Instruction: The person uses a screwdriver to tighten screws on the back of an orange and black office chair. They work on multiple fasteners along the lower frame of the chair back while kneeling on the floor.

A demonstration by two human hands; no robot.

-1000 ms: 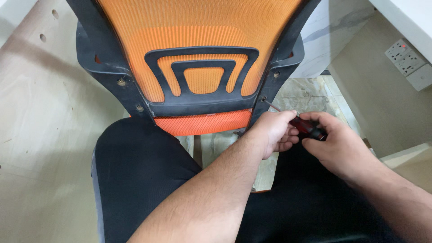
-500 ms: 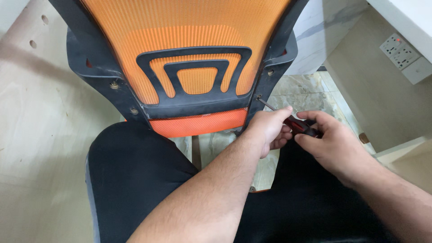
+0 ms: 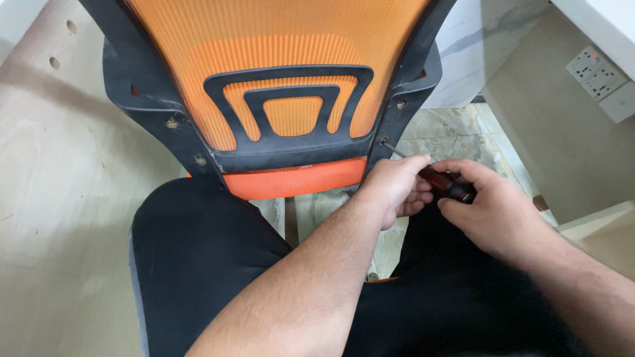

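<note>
We see both of our hands gathered on a screwdriver with a dark red and black handle and a thin metal shaft [image 3: 442, 181], just beside the lower right edge of an office chair back made of orange mesh in a black plastic frame [image 3: 284, 79]. Our left hand [image 3: 395, 189] curls around the front of the handle near the shaft, fingers folded in and pinching it, while our right hand [image 3: 493, 210] wraps the rear end of the handle, thumb along the top. The shaft slants up and to the left, and its tip meets a small screw hole [image 3: 383, 140] in the frame's right upright. We cannot tell whether the tip is seated in a screw head. Another screw [image 3: 401, 104] sits higher on the same upright, and two more screws [image 3: 172, 122] show on the left upright. The chair back leans over our lap, against our black trousers [image 3: 198, 258]. A pale wooden board with drilled holes [image 3: 59, 198] lies to the left, marbled floor tiles [image 3: 443, 132] show beyond our hands, and a white wall socket [image 3: 598, 71] sits at upper right.
</note>
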